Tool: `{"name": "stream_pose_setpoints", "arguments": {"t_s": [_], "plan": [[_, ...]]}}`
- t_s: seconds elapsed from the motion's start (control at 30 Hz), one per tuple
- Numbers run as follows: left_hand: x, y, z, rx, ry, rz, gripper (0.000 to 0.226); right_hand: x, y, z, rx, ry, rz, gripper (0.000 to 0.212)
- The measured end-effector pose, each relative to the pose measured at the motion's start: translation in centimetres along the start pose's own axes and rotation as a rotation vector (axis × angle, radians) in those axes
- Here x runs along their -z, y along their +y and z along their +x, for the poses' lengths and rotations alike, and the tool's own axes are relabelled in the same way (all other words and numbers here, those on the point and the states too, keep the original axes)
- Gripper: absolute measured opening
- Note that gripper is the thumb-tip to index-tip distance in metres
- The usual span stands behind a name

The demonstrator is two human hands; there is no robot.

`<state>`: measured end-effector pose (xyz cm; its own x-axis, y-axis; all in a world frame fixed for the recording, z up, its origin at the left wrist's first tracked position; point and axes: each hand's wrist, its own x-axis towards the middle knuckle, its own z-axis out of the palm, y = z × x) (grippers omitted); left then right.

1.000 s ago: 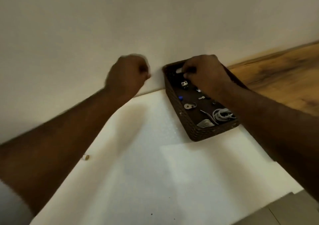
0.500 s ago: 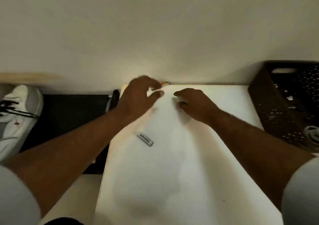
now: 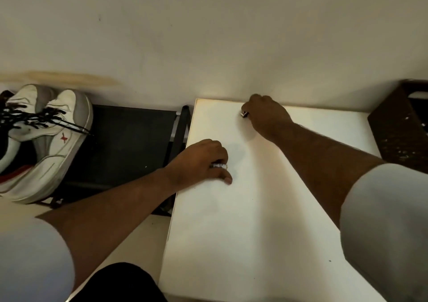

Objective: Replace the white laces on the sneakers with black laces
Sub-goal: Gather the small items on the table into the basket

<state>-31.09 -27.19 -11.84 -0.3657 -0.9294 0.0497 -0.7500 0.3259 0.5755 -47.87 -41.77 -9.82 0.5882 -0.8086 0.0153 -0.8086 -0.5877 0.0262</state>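
Curling left hand (image 3: 201,160) over battery (image 3: 217,165).

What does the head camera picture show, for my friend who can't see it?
A person's two hands reach over a white board: the left hand holds a small battery, and the right hand pinches a tiny object near the wall. To the left, white sneakers with black laces sit beside a black rack; a brown basket stands far right.
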Motion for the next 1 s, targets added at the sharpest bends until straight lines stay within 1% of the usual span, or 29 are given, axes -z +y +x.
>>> {"name": "stream_pose_setpoints", "arguments": {"t_s": [0.07,0.13,0.2,0.27,0.33,0.4,0.43,0.5,0.57,0.6,0.67,0.77,0.83,0.9,1.0], "plan": [[0.1,0.3,0.6,0.036,0.077,-0.048,0.04,-0.1,0.8,-1.4,0.076,0.009,-0.023,0.027],[0.3,1.1,1.6,0.108,0.135,-0.175,0.03,0.6,2.1,-3.2,0.142,0.021,-0.041,0.025],[0.3,2.6,3.3,0.173,0.183,-0.343,0.022,2.5,4.0,-5.3,0.12,0.051,0.016,0.023],[0.3,4.6,5.5,0.207,0.231,-0.443,0.019,5.6,6.4,-7.7,0.019,0.095,0.179,0.021],[0.1,7.7,8.2,0.204,0.24,-0.498,0.016,9.7,9.8,-10.4,-0.098,0.161,0.326,0.018],[0.2,11.3,10.9,0.159,0.232,-0.526,0.014,13.2,13.2,-12.8,-0.233,0.205,0.428,0.021],[0.1,13.9,12.7,0.105,0.218,-0.522,0.012,14.7,15.5,-14.3,-0.313,0.235,0.451,0.024],[-0.1,19.1,16.1,-0.027,0.186,-0.454,0.01,16.0,20.0,-16.7,-0.464,0.27,0.465,0.03],[-0.7,23.4,19.5,-0.131,0.108,-0.316,0.016,15.4,23.5,-18.3,-0.574,0.236,0.429,0.031],[-1.5,25.3,21.5,-0.15,0.041,-0.234,0.019,14.6,25.3,-19.3,-0.616,0.209,0.421,0.029],[-3.5,28.0,24.8,-0.132,-0.095,-0.039,0.023,12.4,27.9,-20.5,-0.659,0.127,0.409,0.026],[-6.7,30.3,28.4,-0.102,-0.204,0.276,0.029,8.7,29.9,-21.2,-0.643,-0.03,0.318,0.021],[-8.3,31.0,30.0,-0.092,-0.221,0.398,0.028,7.0,30.6,-21.1,-0.628,-0.078,0.288,0.021],[-9.6,31.2,31.2,-0.083,-0.246,0.417,0.031,6.1,30.6,-21.0,-0.615,-0.098,0.268,0.021],[-11.5,31.5,32.1,-0.09,-0.312,0.414,0.026,5.7,30.7,-21.0,-0.586,-0.122,0.255,0.022]]}}
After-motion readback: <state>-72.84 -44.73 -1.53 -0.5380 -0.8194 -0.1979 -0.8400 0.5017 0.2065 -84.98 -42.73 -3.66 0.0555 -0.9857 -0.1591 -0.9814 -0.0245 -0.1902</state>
